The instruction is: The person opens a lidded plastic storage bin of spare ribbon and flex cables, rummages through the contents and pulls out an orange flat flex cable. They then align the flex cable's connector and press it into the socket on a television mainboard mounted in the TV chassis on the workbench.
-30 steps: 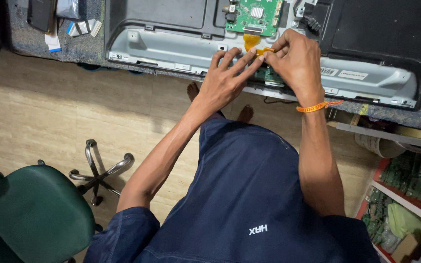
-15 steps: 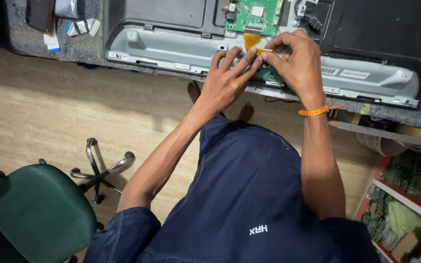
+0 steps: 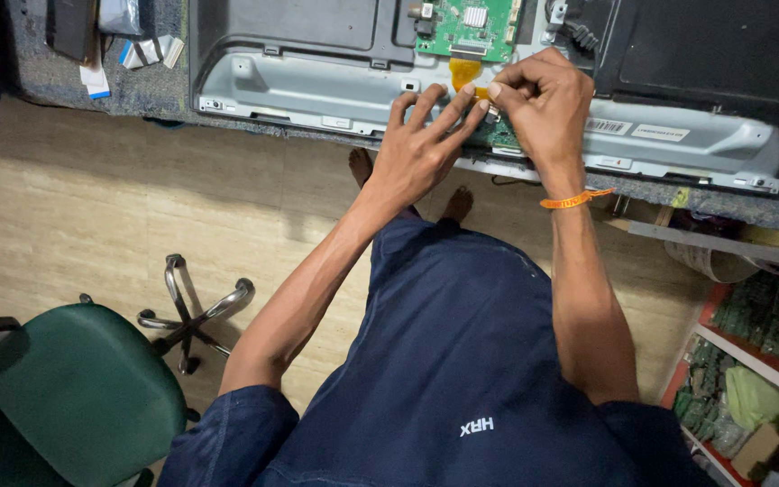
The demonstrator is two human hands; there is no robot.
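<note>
Just below the green circuit board [image 3: 471,27], our right hand [image 3: 543,108] pinches the orange ribbon cable [image 3: 464,72] while our left hand [image 3: 416,149], fingers spread, presses beside it, gripping nothing.

Soft, even indoor light fills the scene, moderately bright and slightly warm. The wooden floor [image 3: 137,216] carries a broad, faint shadow just below the table [image 3: 137,86] edge, and a darker one under the green chair [image 3: 74,397]. The grey metal chassis [image 3: 317,90] shows a mild sheen without harsh glare. Focus is fairly sharp throughout; the far right shelf [image 3: 759,379] looks dimmer and softer.
</note>
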